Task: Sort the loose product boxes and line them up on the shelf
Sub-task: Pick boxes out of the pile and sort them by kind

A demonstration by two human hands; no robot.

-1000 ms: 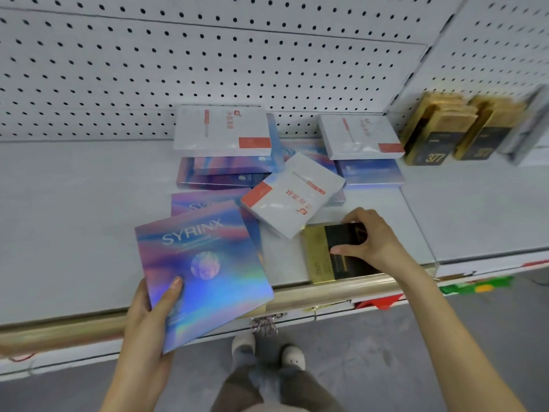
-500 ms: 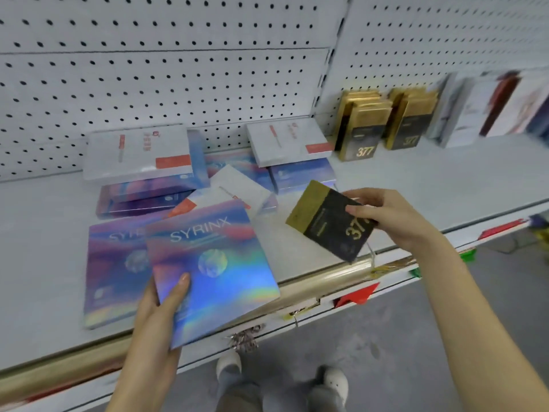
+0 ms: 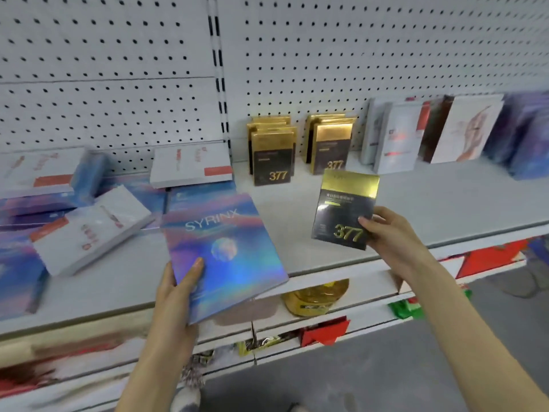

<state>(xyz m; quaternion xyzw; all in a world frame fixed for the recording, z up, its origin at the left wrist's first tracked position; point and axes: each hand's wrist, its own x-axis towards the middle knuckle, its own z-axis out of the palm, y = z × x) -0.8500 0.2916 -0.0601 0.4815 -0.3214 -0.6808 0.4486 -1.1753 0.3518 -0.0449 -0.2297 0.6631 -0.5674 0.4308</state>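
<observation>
Now my right hand (image 3: 392,236) pinches the black-and-gold 377 box (image 3: 346,211) by its lower right corner, upright above the shelf (image 3: 297,221) front edge, label facing me, probably so it can join its kind. Two upright 377 stacks (image 3: 274,151) stand against the back edge; I cannot count each. Left hand (image 3: 178,289) clasps the holographic SYRINX box (image 3: 222,254), tilted over the front edge. Three white boxes (image 3: 89,230) lie loose toward the left.
</observation>
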